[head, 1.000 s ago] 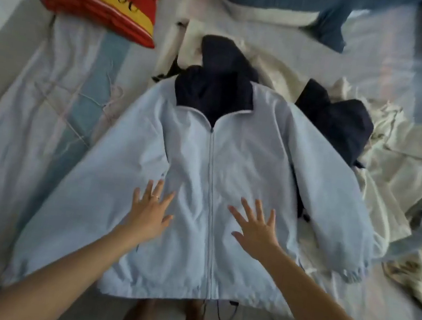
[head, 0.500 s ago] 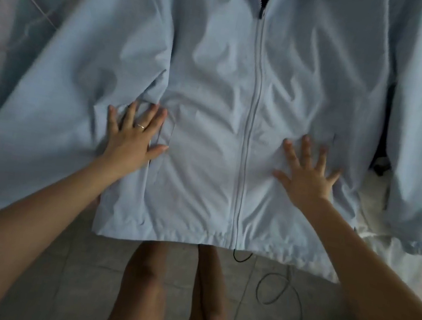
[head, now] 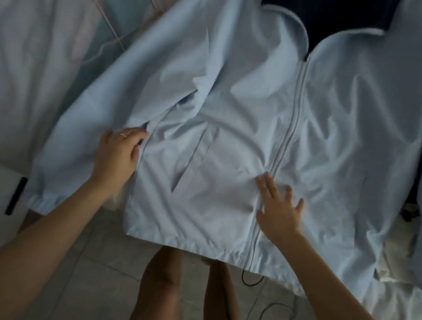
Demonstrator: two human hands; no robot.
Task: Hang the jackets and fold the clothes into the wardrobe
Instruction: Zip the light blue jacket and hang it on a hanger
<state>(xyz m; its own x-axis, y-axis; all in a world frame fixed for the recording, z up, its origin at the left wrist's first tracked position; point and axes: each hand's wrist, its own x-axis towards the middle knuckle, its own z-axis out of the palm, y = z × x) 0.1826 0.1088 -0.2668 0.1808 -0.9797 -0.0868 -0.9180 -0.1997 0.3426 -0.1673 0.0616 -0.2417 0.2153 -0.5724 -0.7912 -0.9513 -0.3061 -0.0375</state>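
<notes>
Jacket (head: 239,104), light blue: found front-up on the bed (head: 14,64) under both hands, zipped nearly to the collar, hem hanging past the mattress edge on the wrist side of both hands. Gripped at its side edge by the left hand (head: 117,152), fingers curled round the cloth just where the sleeve (head: 123,79) met the body. Pressed flat just beside the zipper (head: 289,133) by the right hand (head: 279,207), fingers straight and spread. Judged the main risk as a slide: with the hem already off the bed, a pull of the left hand toward its own wrist could have dragged the smooth-looking cloth down to the floor (head: 100,247). Judged also that lifting the side edge against the pressing right palm could have bunched new creases between the two hands, near the pocket slit (head: 190,161). Could not tell how firmly the left fingers held, so counted a slipped grip as possible too.
</notes>
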